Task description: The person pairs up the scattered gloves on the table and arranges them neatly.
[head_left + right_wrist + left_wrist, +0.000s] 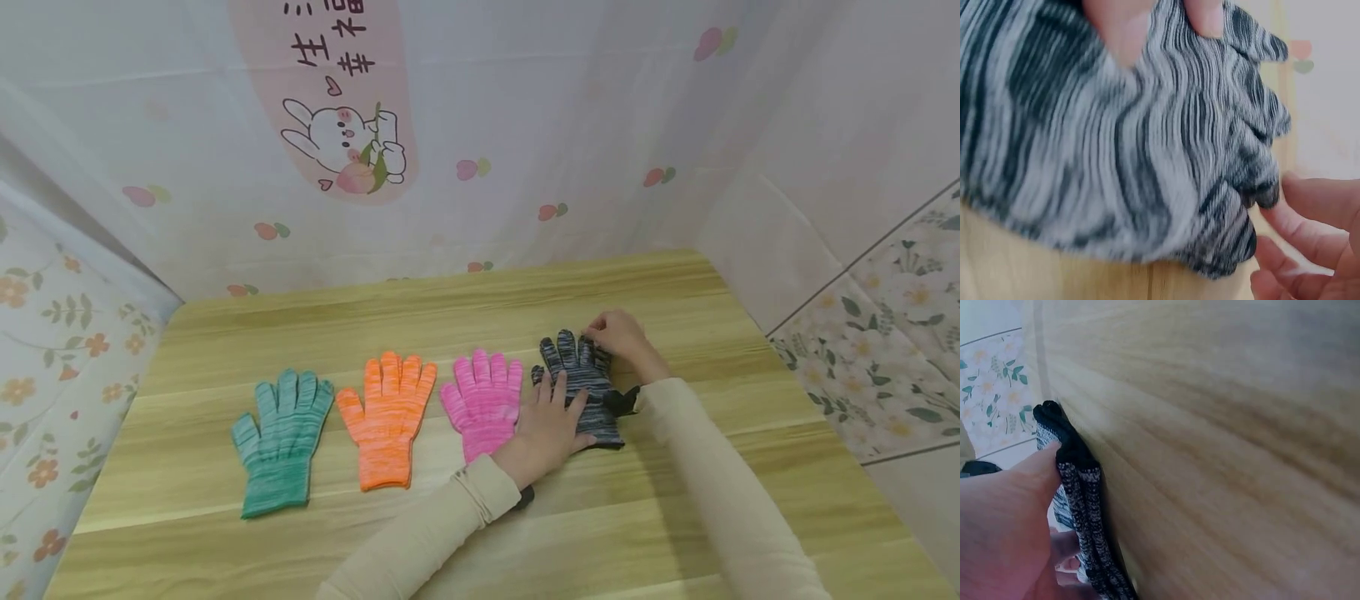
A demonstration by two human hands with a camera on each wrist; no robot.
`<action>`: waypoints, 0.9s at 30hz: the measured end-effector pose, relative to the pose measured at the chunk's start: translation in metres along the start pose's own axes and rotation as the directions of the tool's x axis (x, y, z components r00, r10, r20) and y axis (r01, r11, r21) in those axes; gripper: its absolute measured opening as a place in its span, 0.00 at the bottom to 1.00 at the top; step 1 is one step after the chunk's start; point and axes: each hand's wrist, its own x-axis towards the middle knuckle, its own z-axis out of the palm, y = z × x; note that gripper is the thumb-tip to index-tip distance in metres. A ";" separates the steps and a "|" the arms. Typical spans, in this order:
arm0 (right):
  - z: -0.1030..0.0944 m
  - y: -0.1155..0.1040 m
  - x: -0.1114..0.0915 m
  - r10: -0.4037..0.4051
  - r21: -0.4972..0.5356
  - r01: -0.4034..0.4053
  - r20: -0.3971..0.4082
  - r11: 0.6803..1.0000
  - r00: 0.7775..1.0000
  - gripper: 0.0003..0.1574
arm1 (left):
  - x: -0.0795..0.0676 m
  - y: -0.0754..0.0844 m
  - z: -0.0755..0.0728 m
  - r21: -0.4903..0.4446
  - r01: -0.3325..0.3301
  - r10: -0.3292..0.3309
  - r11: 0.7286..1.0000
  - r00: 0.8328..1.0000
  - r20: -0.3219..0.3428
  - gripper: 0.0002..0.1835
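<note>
A black-and-grey knitted glove (pixel 580 371) lies at the right end of a row of gloves. My left hand (pixel 543 433) rests on its palm with fingers stretched out. In the left wrist view the thumb (pixel 1044 469) lies against the dark cuff (pixel 1072 447), and the layered edge shows. At the glove's far right, my right hand (pixel 622 337) pinches one of its fingertips. Close up in the right wrist view, the right fingers (pixel 1313 200) meet the end of a striped glove finger (pixel 1263 181), and left-hand fingertips (pixel 1129 37) press on the fabric.
Left of it lie a pink glove (pixel 487 400), partly covered by the left hand, an orange glove (pixel 388 425) and a green glove (pixel 281 450), fingers pointing away. The wooden table (pixel 187 400) meets a printed curtain (pixel 480 217) at its far edge.
</note>
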 end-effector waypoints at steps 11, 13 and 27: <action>-0.003 0.007 -0.017 -0.033 0.033 0.031 0.082 0.999 0.996 0.13 | 0.005 -0.005 0.004 -0.001 -0.035 0.035 0.999 0.999 -0.029 0.38; 0.001 0.005 -0.018 -0.034 0.021 0.032 0.096 0.999 0.995 0.13 | 0.005 -0.005 0.003 -0.012 -0.036 0.036 0.999 0.999 -0.031 0.38; 0.000 -0.014 -0.034 -0.021 -0.157 0.019 -0.014 0.987 1.000 0.21 | -0.011 -0.032 -0.012 -0.211 -0.172 0.123 0.962 0.966 -0.228 0.30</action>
